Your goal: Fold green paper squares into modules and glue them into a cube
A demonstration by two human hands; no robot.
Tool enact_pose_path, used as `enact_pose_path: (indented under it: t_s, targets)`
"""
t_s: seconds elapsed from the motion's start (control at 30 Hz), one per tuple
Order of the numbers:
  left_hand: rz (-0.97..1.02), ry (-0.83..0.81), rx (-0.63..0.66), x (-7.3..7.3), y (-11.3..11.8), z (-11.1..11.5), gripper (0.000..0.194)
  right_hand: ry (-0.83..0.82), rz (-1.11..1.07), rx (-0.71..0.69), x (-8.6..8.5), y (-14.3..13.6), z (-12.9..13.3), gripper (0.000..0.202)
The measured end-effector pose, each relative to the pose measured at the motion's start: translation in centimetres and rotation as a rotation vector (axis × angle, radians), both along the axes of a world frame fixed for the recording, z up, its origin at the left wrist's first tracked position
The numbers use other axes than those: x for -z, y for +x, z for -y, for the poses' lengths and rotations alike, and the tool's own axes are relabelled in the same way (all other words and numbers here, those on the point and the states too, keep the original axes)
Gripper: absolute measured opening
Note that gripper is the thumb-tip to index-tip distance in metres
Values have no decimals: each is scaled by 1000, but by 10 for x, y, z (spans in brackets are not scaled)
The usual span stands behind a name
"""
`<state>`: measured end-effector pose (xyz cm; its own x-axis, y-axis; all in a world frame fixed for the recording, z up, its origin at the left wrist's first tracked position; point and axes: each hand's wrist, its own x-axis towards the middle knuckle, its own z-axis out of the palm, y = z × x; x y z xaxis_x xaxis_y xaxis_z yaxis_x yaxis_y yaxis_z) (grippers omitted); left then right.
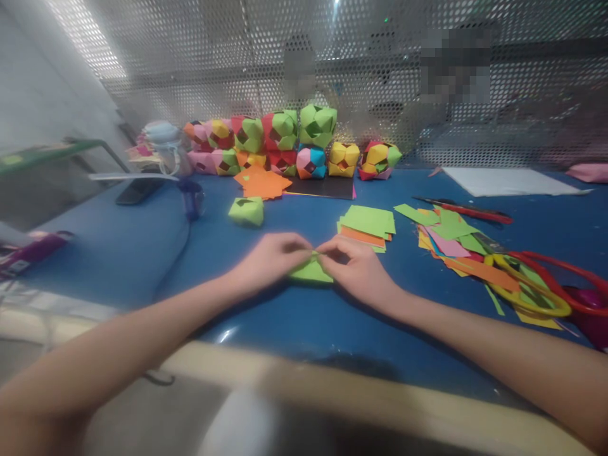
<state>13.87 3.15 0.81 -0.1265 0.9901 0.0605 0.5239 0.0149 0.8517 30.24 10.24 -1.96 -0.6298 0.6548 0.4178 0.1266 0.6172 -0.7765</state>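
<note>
A small piece of green paper (311,271) lies on the blue table, its upper edge pinched between both hands. My left hand (278,256) is closed on its left side, thumb and fingertips together. From the right, my right hand (356,266) grips the same edge, fingers curled, its fingertips almost touching those of the left. Just behind the right hand is a stack of green and orange paper squares (365,221). A green folded paper piece (247,211) sits beyond the left hand.
Colourful paper balls (280,130) line the back by a perforated metal screen. Orange paper (263,182) lies before them. Paper scraps (451,234), yellow-handled scissors (532,297) and red-handled scissors (475,210) are at right. A phone (137,190) and cable are at left.
</note>
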Motion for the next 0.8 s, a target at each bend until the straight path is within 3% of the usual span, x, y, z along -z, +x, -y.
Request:
enact_pose_path:
  t_s: [0.23,0.37,0.53,0.67,0.8]
  targets:
    - [-69,20,2,0,2,1,24,12,-9,-33,-1,0,1,10]
    - [-111,47,-36,0,3,2,21,-74,1,-2,-2,0,1,12]
    - [-129,54,-33,0,3,3,21,-37,17,28,-2,0,2,16]
    - [-44,-17,42,-5,-7,1,21,-43,16,44,-1,1,1,16]
    - [122,-171,102,-13,-19,-1,35,-61,36,40,-2,1,1,17]
